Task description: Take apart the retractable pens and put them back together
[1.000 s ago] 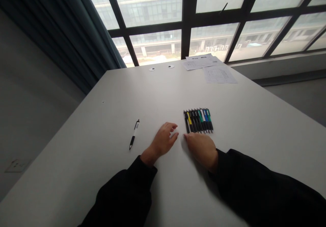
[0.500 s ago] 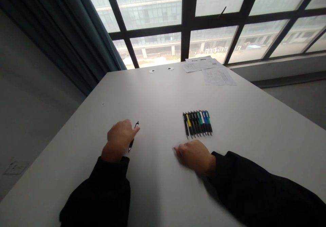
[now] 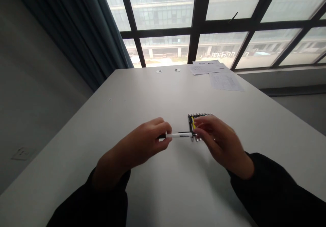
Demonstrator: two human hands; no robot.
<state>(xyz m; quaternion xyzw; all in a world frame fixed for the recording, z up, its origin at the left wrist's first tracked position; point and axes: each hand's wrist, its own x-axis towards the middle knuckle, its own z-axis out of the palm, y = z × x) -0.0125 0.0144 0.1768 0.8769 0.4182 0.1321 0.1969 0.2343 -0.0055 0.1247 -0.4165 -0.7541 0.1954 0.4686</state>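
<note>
Two bare hands, left hand point(image 3: 133, 149) gripping a slim white plastic pen point(image 3: 178, 135), right hand point(image 3: 220, 142) blurred, grip unclear

The blurred right hand point(image 3: 219, 144) hides most of the pen row point(image 3: 200, 115), and the black sleeve point(image 3: 277, 193) runs off the lower right edge.

We note a glossy white plastic pen point(image 3: 178, 135), a row of pens point(image 3: 196, 139) with metal tips, a matt white table top point(image 3: 132, 94), matt paper sheets point(image 3: 225, 81) upper right, and black cloth sleeves point(image 3: 275, 189).
</note>
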